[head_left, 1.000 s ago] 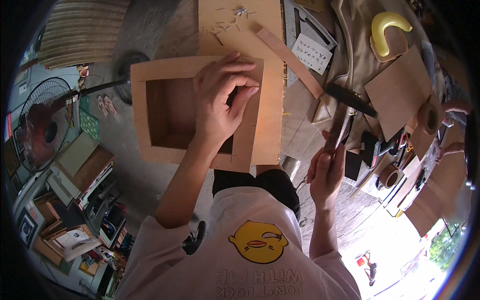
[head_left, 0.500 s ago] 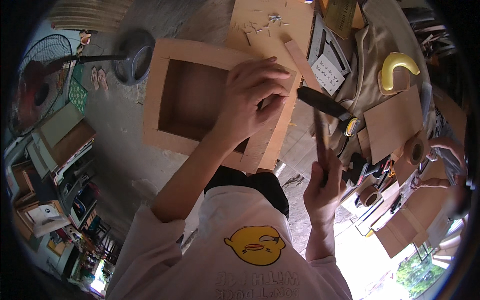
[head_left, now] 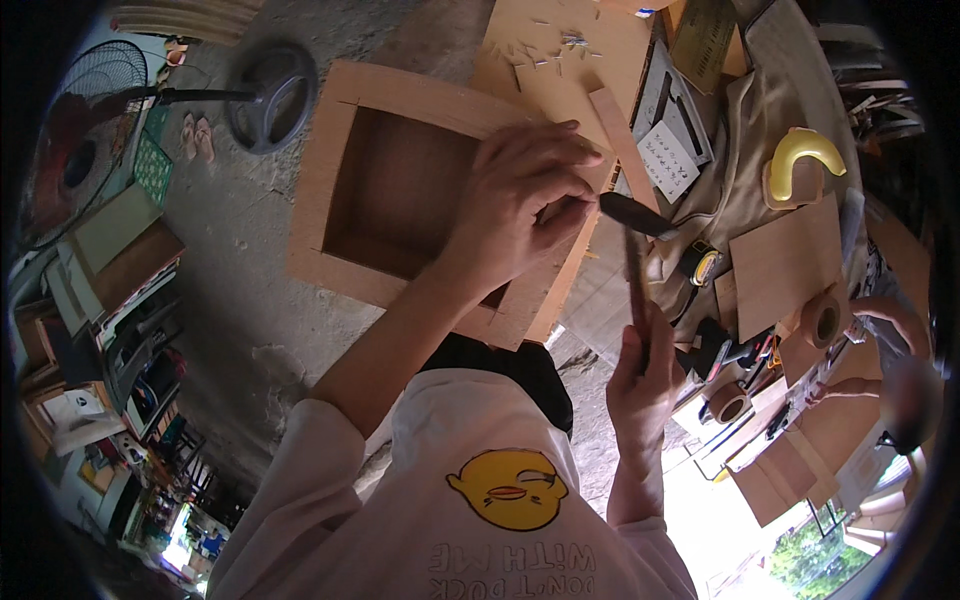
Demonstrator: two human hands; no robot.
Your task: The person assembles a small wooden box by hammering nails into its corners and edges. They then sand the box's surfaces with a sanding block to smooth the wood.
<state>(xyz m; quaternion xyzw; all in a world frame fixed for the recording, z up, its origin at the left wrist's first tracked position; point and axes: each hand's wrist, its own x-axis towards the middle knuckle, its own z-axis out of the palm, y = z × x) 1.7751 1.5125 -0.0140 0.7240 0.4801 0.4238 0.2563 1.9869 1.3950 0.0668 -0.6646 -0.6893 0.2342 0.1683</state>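
Your left hand (head_left: 520, 195) arched over the box (head_left: 322, 175) at its three-o'clock side, pinch contents unclear, right hand (head_left: 641, 385) gripping hammer (head_left: 633, 258)

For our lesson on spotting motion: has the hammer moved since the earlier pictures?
Yes: judged against the white note, the hammer has moved leftward, closer to the left hand.

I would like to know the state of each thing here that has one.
Brown rectangular wooden box: open-topped, partly hidden by left hand
Dark-headed, brown-handled hammer: gripped by right hand, head near left hand
Left hand: fingers curled; whether it pinches something is unclear
Right hand: closed
Small silvery metal nails: loose, scattered on tan board
Yellow-and-black tape measure: lying unheld
Black wire-caged fan: running or stopped, cannot tell
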